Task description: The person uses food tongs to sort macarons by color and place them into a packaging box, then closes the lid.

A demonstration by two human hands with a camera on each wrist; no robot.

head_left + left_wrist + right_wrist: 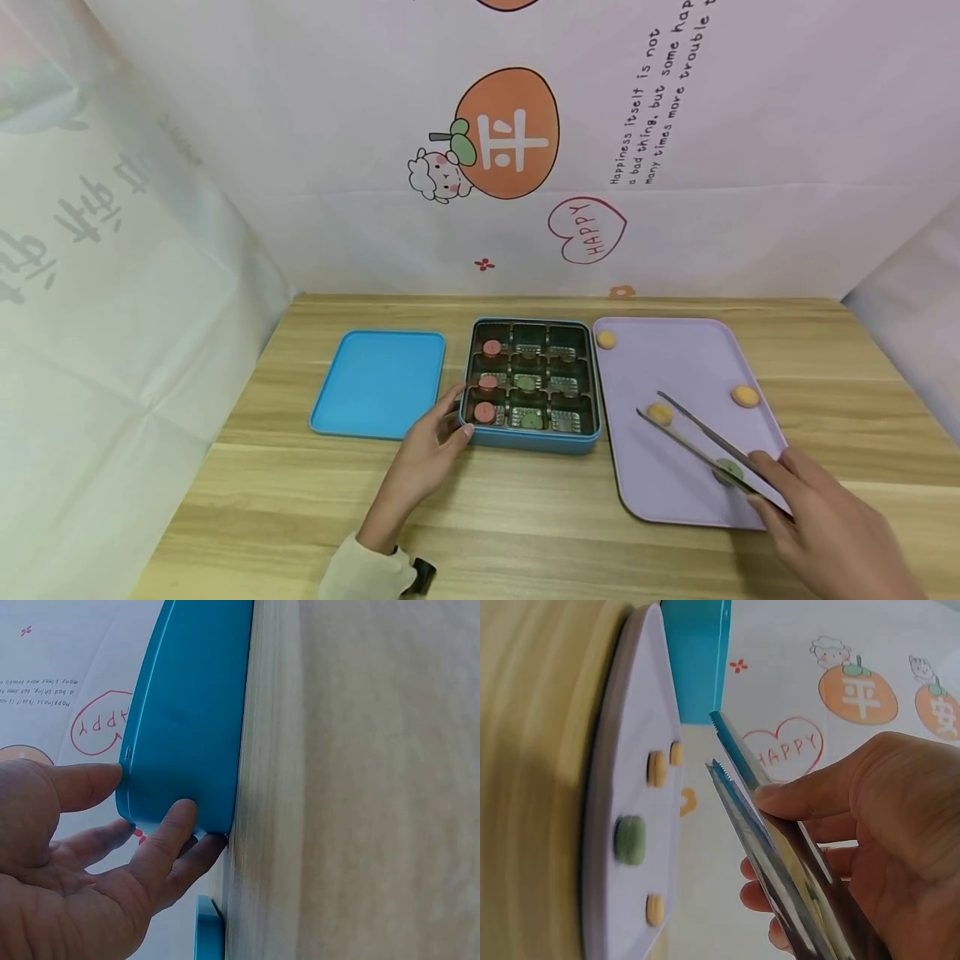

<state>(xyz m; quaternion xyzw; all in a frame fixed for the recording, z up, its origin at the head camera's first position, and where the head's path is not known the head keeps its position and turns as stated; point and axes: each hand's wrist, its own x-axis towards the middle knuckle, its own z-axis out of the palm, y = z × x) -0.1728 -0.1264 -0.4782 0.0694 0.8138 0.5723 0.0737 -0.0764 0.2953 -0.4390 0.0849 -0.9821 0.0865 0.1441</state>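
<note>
In the head view, my left hand (431,454) holds the front left corner of a blue tin box (536,442). Its thumb and fingers touch the rim and sides in the left wrist view. Inside the divided insert, pink macarons (485,412) sit in the left column and green macarons (527,383) in the middle column. My right hand (832,521) grips metal tongs (780,862), tips apart with nothing between them. The tongs hang over a lilac tray (675,358). On it lie a green macaron (630,840), partly hidden by the tongs in the head view, and three yellow macarons (746,396).
A blue square lid (382,383) lies left of the box on the wooden table (300,517). The tray stands close against the box's right side. A printed white cloth (337,167) hangs behind the table and along its left side.
</note>
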